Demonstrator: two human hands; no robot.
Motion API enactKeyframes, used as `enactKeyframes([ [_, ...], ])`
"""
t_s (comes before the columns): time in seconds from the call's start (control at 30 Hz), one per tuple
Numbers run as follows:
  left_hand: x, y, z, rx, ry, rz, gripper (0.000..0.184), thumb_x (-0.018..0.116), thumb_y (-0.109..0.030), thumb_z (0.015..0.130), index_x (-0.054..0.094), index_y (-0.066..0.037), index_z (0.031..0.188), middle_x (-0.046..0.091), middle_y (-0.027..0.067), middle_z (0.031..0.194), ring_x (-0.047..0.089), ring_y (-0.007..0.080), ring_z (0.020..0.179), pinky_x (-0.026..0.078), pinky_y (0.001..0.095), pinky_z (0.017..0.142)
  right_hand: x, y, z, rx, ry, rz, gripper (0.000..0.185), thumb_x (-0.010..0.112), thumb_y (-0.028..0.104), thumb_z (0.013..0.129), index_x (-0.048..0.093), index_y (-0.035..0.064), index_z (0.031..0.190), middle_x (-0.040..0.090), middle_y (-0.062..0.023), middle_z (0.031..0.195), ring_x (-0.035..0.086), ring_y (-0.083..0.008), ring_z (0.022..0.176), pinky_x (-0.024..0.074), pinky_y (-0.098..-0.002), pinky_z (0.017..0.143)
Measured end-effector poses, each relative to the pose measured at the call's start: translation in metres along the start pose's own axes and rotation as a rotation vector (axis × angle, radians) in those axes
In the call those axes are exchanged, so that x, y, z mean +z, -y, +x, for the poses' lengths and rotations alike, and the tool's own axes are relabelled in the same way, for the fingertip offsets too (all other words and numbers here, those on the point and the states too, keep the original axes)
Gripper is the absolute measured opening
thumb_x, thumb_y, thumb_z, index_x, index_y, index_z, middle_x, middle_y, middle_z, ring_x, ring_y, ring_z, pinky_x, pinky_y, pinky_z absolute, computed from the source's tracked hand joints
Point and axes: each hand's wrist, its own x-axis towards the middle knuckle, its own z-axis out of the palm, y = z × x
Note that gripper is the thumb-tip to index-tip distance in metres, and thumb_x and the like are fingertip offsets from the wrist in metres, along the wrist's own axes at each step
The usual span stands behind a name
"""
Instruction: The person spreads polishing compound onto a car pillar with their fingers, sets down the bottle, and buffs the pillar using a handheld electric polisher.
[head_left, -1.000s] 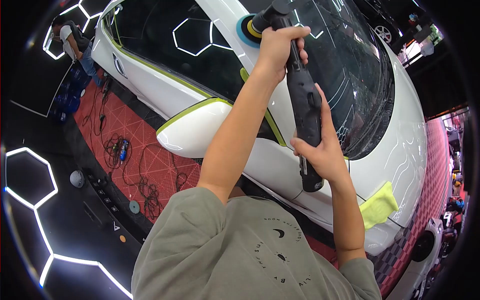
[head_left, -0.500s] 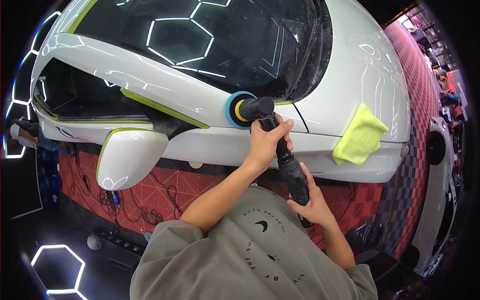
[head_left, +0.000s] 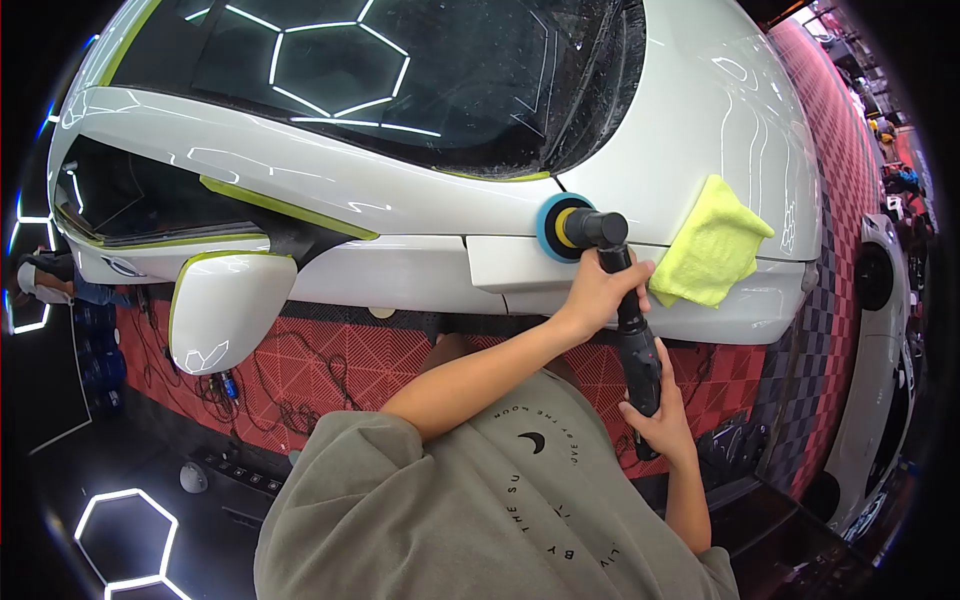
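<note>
My left hand [head_left: 604,292] is wrapped round the neck of a black polisher [head_left: 638,362], just below its head. My right hand [head_left: 664,415] grips the rear of the polisher's body. A round blue pad [head_left: 548,232] with a yellow inner layer is fitted to the head. Tilted on edge to my view, the pad sits against the white car's panel [head_left: 505,262] near the hood seam; its contact face is hidden. A crumpled yellow-green cloth [head_left: 712,243] lies on the car to the right of my left hand.
Green masking tape [head_left: 290,208] edges the side window and the side mirror [head_left: 232,310], which sticks out at left. Cables [head_left: 300,415] lie on the red floor tiles [head_left: 400,345]. A person's leg [head_left: 100,293] shows at far left. Another car [head_left: 868,380] stands at right.
Both hands have carried the polisher to the right along the car, from beneath the windshield's corner to the panel by the hood seam. The view has shifted slightly; the cloth still lies on the car.
</note>
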Motion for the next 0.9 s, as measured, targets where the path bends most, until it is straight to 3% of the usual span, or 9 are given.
enactKeyframes([
  [0.2, -0.023, 0.008, -0.025, -0.017, 0.049, -0.109, 0.021, 0.069, -0.010, 0.087, 0.049, -0.008, 0.082, 0.055, 0.0040, 0.069, 0.065, 0.0173, 0.063, 0.051, 0.0307, 0.063, 0.005, -0.023, 0.003, -0.213, -0.041, -0.254, 0.083, 0.070, 0.005, 0.075, 0.032, 0.0096, 0.149, 0.066, -0.0214, 0.098, 0.067, -0.0356, 0.081, 0.0528, -0.0381, 0.074],
  [0.3, -0.053, -0.019, -0.035, 0.112, 0.000, -0.122, 0.019, 0.063, -0.005, 0.088, 0.045, -0.009, 0.083, 0.052, 0.0050, 0.069, 0.061, 0.0195, 0.058, 0.053, 0.0351, 0.062, 0.030, 0.001, 0.030, -0.278, 0.016, -0.262, 0.079, 0.070, 0.006, 0.075, 0.037, 0.0111, 0.147, 0.065, -0.0212, 0.102, 0.066, -0.0379, 0.086, 0.0531, -0.0401, 0.077],
  [0.33, -0.056, -0.029, -0.039, 0.169, -0.035, -0.216, 0.020, 0.065, -0.003, 0.087, 0.046, -0.008, 0.081, 0.053, 0.0046, 0.065, 0.062, 0.0177, 0.056, 0.051, 0.0310, 0.057, 0.040, 0.010, 0.035, -0.269, 0.013, -0.263, 0.079, 0.070, 0.006, 0.075, 0.037, 0.0111, 0.147, 0.065, -0.0212, 0.102, 0.066, -0.0379, 0.086, 0.0531, -0.0401, 0.077],
  [0.4, -0.061, -0.040, -0.042, 0.176, -0.058, -0.186, 0.020, 0.064, -0.003, 0.087, 0.046, -0.008, 0.081, 0.052, 0.0048, 0.065, 0.061, 0.0179, 0.056, 0.052, 0.0321, 0.056, 0.047, 0.023, 0.041, -0.265, 0.070, -0.227, 0.079, 0.070, 0.008, 0.074, 0.038, 0.0129, 0.146, 0.065, -0.0204, 0.106, 0.065, -0.0396, 0.090, 0.0529, -0.0414, 0.079],
  [0.57, -0.041, -0.004, -0.026, 0.007, 0.070, -0.059, 0.021, 0.068, -0.007, 0.087, 0.047, -0.008, 0.083, 0.056, 0.0057, 0.071, 0.064, 0.0194, 0.064, 0.052, 0.0329, 0.064, 0.022, -0.016, 0.014, -0.239, -0.014, -0.226, 0.081, 0.071, 0.005, 0.074, 0.037, 0.0122, 0.147, 0.065, -0.0216, 0.106, 0.067, -0.0376, 0.090, 0.0529, -0.0403, 0.077],
  [0.63, -0.026, 0.016, -0.019, -0.054, 0.099, -0.075, 0.022, 0.071, -0.010, 0.086, 0.049, -0.008, 0.082, 0.058, 0.0047, 0.070, 0.066, 0.0178, 0.065, 0.052, 0.0316, 0.064, 0.009, -0.026, 0.000, -0.081, -0.074, -0.266, 0.082, 0.071, 0.004, 0.073, 0.035, 0.0097, 0.147, 0.064, -0.0230, 0.105, 0.068, -0.0360, 0.088, 0.0532, -0.0395, 0.076],
  [0.73, -0.014, 0.023, -0.016, -0.067, 0.112, -0.074, 0.023, 0.072, -0.011, 0.086, 0.049, -0.009, 0.082, 0.058, 0.0045, 0.069, 0.066, 0.0173, 0.064, 0.052, 0.0310, 0.064, -0.001, -0.042, -0.008, -0.165, -0.140, -0.315, 0.082, 0.070, 0.003, 0.074, 0.034, 0.0077, 0.147, 0.065, -0.0225, 0.101, 0.068, -0.0351, 0.084, 0.0531, -0.0386, 0.074],
  [0.9, -0.032, 0.000, -0.031, -0.023, 0.020, -0.119, 0.023, 0.070, -0.011, 0.086, 0.049, -0.008, 0.081, 0.057, 0.0047, 0.066, 0.065, 0.0172, 0.061, 0.051, 0.0305, 0.061, 0.013, -0.008, 0.004, -0.170, -0.025, -0.297, 0.086, 0.069, 0.004, 0.074, 0.029, 0.0088, 0.150, 0.066, -0.0195, 0.094, 0.067, -0.0338, 0.079, 0.0521, -0.0368, 0.072],
])
